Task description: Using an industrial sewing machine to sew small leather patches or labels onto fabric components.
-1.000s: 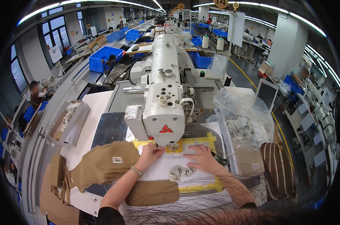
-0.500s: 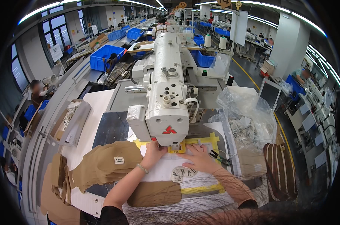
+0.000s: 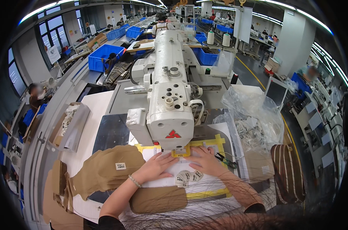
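Below the head of a large white sewing machine [image 3: 170, 119], my left hand [image 3: 155, 168] lies flat with fingers stretched toward the needle area. My right hand [image 3: 204, 160] rests opposite, fingers spread, its tips beside a small yellow frame [image 3: 181, 152] under the machine head. Neither hand holds anything. Several white fabric labels [image 3: 187, 178] with dark print lie fanned out between my wrists. A brown fabric piece [image 3: 158, 199] lies nearer to me. Left of my left arm is a stack of brown pieces [image 3: 101, 170] with one label [image 3: 120, 166] on top.
Thread nippers [image 3: 225, 160] lie just right of my right hand. A clear plastic bag [image 3: 254, 122] of whitish bits stands on the right, a grey box [image 3: 72, 126] on the left. Striped fabric [image 3: 288, 172] hangs at the right edge. Thread cones [image 3: 218, 39] and blue bins [image 3: 105, 57] are behind.
My left hand has come back from beneath the machine head, moved slightly nearer to me, and flattened out from a bent-finger pose. My right hand stays nearly in place. The view has shifted slightly.
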### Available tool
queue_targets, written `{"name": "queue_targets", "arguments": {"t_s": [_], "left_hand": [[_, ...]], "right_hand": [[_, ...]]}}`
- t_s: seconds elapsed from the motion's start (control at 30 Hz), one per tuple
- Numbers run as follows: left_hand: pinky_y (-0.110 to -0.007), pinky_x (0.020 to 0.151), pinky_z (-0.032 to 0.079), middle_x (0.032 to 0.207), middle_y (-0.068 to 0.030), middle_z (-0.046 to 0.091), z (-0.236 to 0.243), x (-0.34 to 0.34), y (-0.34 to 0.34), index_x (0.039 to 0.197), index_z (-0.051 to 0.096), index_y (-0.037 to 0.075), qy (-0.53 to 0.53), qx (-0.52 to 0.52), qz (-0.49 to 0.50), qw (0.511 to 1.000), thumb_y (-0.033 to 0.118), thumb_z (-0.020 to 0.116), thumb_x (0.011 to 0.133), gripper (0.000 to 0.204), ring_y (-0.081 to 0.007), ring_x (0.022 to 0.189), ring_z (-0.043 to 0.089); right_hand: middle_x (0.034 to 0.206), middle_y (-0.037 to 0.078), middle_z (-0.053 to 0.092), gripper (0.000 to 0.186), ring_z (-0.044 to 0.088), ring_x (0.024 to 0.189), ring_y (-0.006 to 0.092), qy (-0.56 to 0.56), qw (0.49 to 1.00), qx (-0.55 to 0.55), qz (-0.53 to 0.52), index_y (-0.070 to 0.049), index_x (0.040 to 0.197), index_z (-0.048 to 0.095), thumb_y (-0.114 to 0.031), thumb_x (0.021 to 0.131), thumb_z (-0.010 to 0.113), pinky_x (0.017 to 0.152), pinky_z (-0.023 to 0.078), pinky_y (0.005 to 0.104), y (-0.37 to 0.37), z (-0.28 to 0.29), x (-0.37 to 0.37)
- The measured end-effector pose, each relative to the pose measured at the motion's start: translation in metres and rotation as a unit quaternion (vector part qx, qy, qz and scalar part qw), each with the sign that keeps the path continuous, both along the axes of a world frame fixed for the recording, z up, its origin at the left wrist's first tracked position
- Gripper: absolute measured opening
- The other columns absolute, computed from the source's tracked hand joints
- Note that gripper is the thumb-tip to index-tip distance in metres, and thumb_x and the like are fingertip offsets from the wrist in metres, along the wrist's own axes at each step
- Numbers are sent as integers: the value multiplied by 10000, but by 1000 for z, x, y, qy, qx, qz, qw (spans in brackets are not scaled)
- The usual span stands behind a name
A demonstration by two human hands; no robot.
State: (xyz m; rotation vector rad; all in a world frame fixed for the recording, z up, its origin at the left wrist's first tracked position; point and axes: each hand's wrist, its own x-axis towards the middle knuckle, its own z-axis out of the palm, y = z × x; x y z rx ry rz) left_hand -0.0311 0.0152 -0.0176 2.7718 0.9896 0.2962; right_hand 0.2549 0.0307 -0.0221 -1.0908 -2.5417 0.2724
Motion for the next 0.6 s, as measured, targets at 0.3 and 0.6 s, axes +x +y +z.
{"name": "queue_targets", "arguments": {"t_s": [0.3, 0.6], "left_hand": [[-475, 1117, 267, 1366, -154, 494, 7, 18, 7, 1400, 434, 78, 2, 3, -1, 1000, 556, 529, 893, 704, -305, 1319, 414], [-494, 1124, 238, 1351, -158, 497, -9, 5, 12, 1343, 484, 45, -27, 32, 0, 999, 567, 505, 902, 683, -300, 1339, 398]], "right_hand": [[1359, 86, 479, 308, 380, 1286, 258, 2, 1000, -19, -3, -283, 1185, 669, -355, 895, 592, 964, 262, 521, 4, 0, 0], [1383, 42, 479, 297, 369, 1302, 256, 9, 999, -41, -10, -272, 1166, 672, -266, 873, 618, 993, 226, 529, 1, 5, -2]]}}
